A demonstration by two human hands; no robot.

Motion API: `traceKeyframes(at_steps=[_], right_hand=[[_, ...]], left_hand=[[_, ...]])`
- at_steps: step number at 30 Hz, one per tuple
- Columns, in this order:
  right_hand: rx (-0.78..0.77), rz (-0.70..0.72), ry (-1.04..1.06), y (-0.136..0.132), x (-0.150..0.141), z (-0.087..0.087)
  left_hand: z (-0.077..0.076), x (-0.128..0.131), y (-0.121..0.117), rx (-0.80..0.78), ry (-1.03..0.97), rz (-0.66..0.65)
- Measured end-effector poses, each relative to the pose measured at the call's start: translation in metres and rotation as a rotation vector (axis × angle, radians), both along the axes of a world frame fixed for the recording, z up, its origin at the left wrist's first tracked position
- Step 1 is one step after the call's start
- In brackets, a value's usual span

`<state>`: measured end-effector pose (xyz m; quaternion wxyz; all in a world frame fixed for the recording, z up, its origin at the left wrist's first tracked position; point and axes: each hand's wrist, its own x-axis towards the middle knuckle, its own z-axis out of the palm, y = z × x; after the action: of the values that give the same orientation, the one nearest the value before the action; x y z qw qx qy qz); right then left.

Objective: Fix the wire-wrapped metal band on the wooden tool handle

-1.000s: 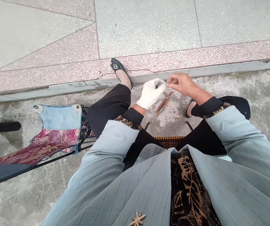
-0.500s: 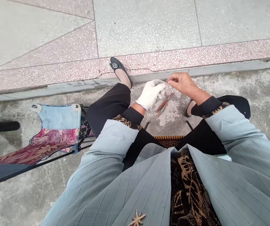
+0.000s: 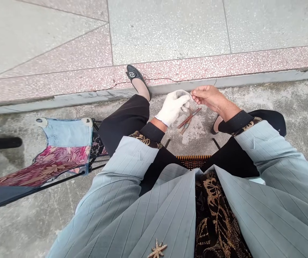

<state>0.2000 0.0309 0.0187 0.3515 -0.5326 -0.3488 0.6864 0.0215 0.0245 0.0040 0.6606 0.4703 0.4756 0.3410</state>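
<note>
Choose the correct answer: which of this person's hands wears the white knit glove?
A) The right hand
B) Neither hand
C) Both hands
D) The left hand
D. The white knit glove covers the left hand, while the right hand is bare.

Soft, even daylight, faint shadows, and edges perhaps slightly stretched.

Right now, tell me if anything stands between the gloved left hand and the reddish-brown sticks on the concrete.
Nothing visible does: the white-gloved left hand sits just beside the reddish-brown sticks, with no object between them.
</note>
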Motion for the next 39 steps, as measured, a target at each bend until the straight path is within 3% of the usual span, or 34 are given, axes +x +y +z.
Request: traceKeyframes(at_steps=[4, 14, 25, 39], right_hand=[[0.114, -0.007, -0.085, 0.001, -0.001, -0.003], [0.208, 0.039, -0.170, 0.001, -0.005, -0.004], [0.288, 0.097, -0.247, 0.002, -0.006, -0.003], [0.222, 0.136, -0.162, 0.008, 0.006, -0.004]], left_hand=[[-0.004, 0.001, 0.000, 0.023, 0.017, 0.028], [-0.006, 0.003, 0.000, 0.061, 0.023, 0.023], [-0.013, -0.001, 0.002, 0.021, -0.111, -0.045], [-0.003, -0.004, 0.000, 0.013, -0.112, -0.137]])
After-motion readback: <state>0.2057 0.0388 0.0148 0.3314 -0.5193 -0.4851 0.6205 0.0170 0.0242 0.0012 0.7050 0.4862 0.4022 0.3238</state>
